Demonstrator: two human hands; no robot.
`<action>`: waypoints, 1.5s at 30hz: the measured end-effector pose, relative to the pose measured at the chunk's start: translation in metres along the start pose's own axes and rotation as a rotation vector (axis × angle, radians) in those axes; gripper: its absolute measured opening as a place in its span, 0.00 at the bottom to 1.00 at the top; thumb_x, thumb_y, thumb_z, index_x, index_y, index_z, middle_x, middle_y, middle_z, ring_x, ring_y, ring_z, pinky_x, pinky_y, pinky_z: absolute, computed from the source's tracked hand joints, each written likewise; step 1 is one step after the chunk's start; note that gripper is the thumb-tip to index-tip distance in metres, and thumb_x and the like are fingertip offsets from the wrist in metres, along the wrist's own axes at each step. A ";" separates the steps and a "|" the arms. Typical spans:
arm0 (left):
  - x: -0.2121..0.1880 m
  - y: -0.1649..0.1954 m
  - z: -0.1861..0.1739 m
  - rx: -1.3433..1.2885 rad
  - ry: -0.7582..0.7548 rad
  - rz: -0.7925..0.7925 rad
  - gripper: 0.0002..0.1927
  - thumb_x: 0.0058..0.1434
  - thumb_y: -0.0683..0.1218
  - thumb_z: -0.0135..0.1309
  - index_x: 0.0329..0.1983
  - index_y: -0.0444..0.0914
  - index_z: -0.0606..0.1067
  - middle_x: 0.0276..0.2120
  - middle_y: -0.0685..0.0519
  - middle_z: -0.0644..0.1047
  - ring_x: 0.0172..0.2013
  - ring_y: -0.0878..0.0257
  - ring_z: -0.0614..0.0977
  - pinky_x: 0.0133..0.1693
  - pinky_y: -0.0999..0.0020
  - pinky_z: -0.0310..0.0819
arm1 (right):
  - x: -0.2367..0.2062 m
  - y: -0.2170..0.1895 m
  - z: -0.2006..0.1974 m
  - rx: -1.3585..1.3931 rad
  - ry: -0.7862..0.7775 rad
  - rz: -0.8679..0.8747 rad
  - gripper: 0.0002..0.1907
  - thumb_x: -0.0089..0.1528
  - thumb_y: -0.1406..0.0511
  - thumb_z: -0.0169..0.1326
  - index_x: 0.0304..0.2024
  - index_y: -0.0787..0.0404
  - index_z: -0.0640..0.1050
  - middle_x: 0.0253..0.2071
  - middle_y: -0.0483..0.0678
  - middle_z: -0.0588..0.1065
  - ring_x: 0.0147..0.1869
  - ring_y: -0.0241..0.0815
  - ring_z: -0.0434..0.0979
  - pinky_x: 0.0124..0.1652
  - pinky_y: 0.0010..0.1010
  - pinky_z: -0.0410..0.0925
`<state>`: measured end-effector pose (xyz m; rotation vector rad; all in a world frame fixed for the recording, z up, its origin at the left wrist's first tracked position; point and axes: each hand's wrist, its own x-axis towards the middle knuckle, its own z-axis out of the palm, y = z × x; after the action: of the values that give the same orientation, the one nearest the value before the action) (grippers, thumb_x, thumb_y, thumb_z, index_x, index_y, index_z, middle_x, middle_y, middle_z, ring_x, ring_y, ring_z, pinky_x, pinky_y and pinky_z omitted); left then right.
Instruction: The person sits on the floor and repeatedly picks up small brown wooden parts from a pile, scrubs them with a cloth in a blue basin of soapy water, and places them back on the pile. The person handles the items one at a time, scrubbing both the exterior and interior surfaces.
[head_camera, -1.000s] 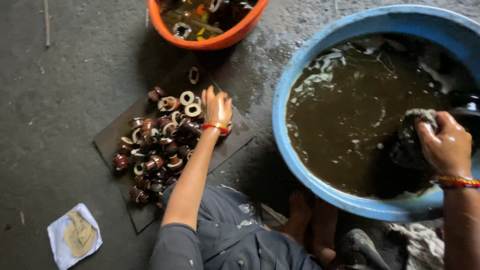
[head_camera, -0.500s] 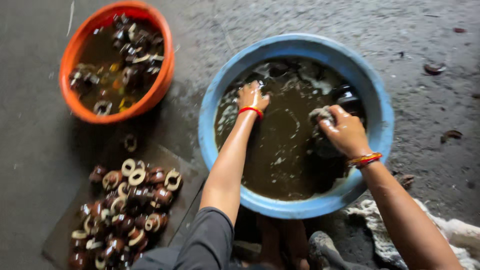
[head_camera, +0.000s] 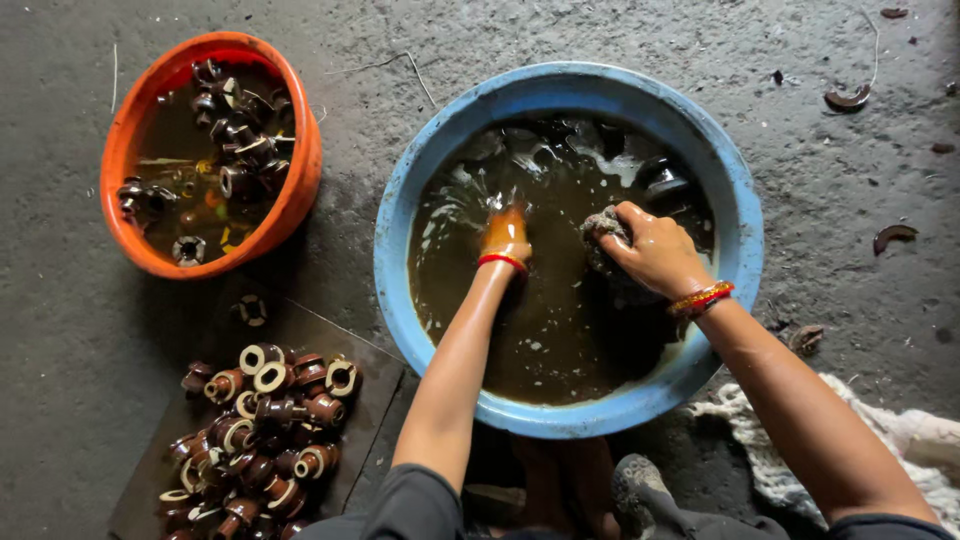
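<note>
Taking the blue basin (head_camera: 745, 235) as the landmark: inside it, near its middle, the left hand (head_camera: 505, 232) is plunged into murky brown water up to the wrist, so whether its fingers are spread or closed on something cannot be told; just right of it, at the water's surface, the right hand (head_camera: 650, 248) is clamped around a grey scrubbing pad (head_camera: 600, 232). The 2 hands are near each other but apart. Dark pieces (head_camera: 660, 182) show half-sunk toward the basin's far rim. The risks, as I judge them: the opaque water hides whatever lies on the bottom, so a blind grope could meet a chipped edge and cut a finger; wet glazed pieces are slippery and could drop and crack; splashing could slop water over the rim. Left of the basin stands 1 orange tub (head_camera: 300, 190) holding more brown pieces in dirty water, and nearer the person on that side a heap of brown-and-white ceramic insulators (head_camera: 265, 430) lies on a dark board (head_camera: 372, 385). All rests on a rough grey concrete floor (head_camera: 840, 300) with broken fragments (head_camera: 892, 235) to the basin's right and a pale rag (head_camera: 750, 420) by its near right edge.
</note>
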<state>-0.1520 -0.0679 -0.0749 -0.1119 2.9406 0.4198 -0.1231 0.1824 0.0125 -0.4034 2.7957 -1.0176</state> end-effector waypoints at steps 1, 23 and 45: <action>-0.010 0.000 -0.007 -0.115 0.010 -0.029 0.29 0.52 0.45 0.63 0.58 0.37 0.71 0.51 0.41 0.78 0.51 0.48 0.80 0.53 0.56 0.74 | -0.001 -0.001 -0.001 -0.037 -0.008 0.003 0.21 0.61 0.53 0.56 0.52 0.54 0.77 0.36 0.61 0.79 0.39 0.66 0.78 0.39 0.52 0.70; -0.091 0.002 0.012 -1.201 0.506 0.306 0.39 0.65 0.54 0.59 0.75 0.37 0.58 0.62 0.49 0.70 0.58 0.60 0.74 0.62 0.61 0.70 | -0.026 -0.121 0.036 -0.174 0.385 -0.804 0.26 0.50 0.56 0.66 0.50 0.54 0.78 0.50 0.58 0.72 0.47 0.60 0.74 0.44 0.45 0.71; -0.088 -0.007 -0.008 -1.592 0.435 0.148 0.26 0.55 0.44 0.72 0.52 0.33 0.71 0.45 0.49 0.76 0.44 0.60 0.79 0.48 0.66 0.77 | 0.014 -0.067 0.055 -0.244 0.286 -0.159 0.16 0.56 0.60 0.59 0.43 0.61 0.80 0.45 0.62 0.74 0.47 0.63 0.74 0.37 0.50 0.70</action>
<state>-0.0663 -0.0719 -0.0537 -0.1673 2.0691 2.7958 -0.1104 0.0953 0.0132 -0.5569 3.2052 -0.8203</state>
